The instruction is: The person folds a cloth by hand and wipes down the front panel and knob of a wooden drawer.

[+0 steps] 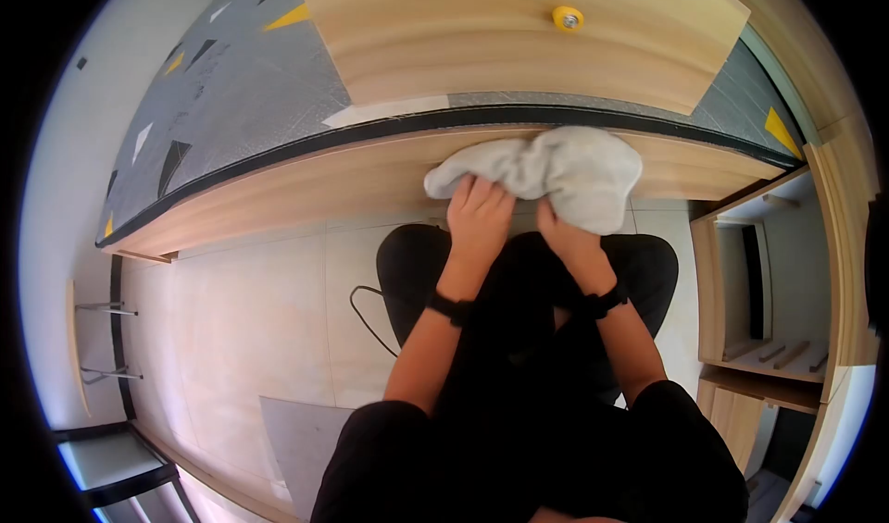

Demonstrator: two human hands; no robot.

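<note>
A pale grey-white cloth (593, 176) is bunched against the front wooden panel (370, 173), just below the dark edge strip. My left hand (481, 217) grips the cloth's left part, its fingers curled at the lower edge. Near the middle of the cloth, my right hand (567, 236) has its fingers partly hidden beneath the fabric, closed on it. Both wrists wear a black band.
Beyond the panel lies a grey patterned surface (250, 97) with a wooden board (519, 37) bearing a yellow round fitting (568, 18). Wooden shelving (708, 287) stands at right. A cable (354, 303) curves left of my legs, over the tiled floor (250, 329).
</note>
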